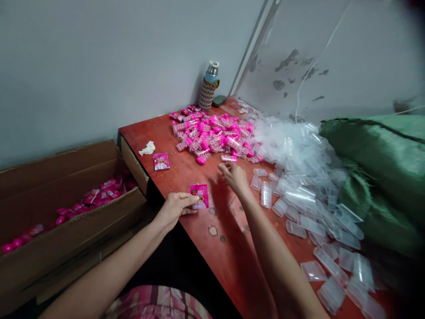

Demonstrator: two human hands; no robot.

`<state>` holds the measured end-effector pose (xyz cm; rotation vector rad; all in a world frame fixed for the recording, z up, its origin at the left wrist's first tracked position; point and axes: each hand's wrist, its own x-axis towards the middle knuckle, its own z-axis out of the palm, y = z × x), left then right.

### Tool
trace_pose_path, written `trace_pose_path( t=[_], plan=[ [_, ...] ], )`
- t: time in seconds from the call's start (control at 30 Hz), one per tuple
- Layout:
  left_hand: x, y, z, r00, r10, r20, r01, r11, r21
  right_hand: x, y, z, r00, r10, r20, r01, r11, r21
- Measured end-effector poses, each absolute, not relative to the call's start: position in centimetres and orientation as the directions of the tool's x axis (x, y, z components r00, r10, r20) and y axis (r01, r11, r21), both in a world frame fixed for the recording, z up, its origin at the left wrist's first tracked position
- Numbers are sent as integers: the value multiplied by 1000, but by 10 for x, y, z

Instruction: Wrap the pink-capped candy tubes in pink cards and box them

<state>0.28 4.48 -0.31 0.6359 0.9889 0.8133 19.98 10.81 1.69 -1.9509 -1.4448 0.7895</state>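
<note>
Between the thumb and fingers of my left hand point(179, 206) is a pink printed card point(203, 195), held over the near edge of the red table. My right hand point(234, 177), slightly blurred, reaches over the table with its fingers partly apart and nothing visible in them. Just beyond its fingertips lies a small clear tube with a pink cap point(228, 158). Behind that is a heap of similar pink-capped tubes point(212, 133) filled with small pink balls. A stack of pink cards point(161, 161) rests near the left edge.
Clear plastic sleeves point(299, 195) spread over the table's right side, beside a green sack point(381, 177). A cardboard box point(59, 177) holding pink packs stands at left. A flask in a knitted cover point(208, 91) and crumpled white tissue point(147, 148) are on the red table point(195, 235).
</note>
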Motion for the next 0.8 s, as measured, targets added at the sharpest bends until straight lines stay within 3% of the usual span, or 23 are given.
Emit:
trace_pose_path(
  t=[0.13,0.2,0.37,0.57,0.67,0.73,0.8],
  plan=[
    [2,46,2,258,835,-485,-361,550,754,208,155,15,399,915,51,870,-360,-338],
    [-1,48,4,219,835,-505,-395,549,737,207,164,12,401,914,66,898,-378,-225],
    [-9,54,4,146,815,-561,-521,545,657,210,154,0,351,932,92,934,-341,-109],
    [-9,57,3,157,778,-609,-692,526,494,234,115,-2,252,964,82,962,-241,-124],
    [-8,55,1,166,780,-603,-725,511,461,230,84,4,223,971,87,947,-194,-258],
    [-7,53,0,174,790,-589,-731,504,461,213,59,10,244,967,80,824,-163,-543],
    [-5,51,0,177,800,-573,-738,493,461,187,33,15,244,970,20,503,-109,-858]
  ],
)
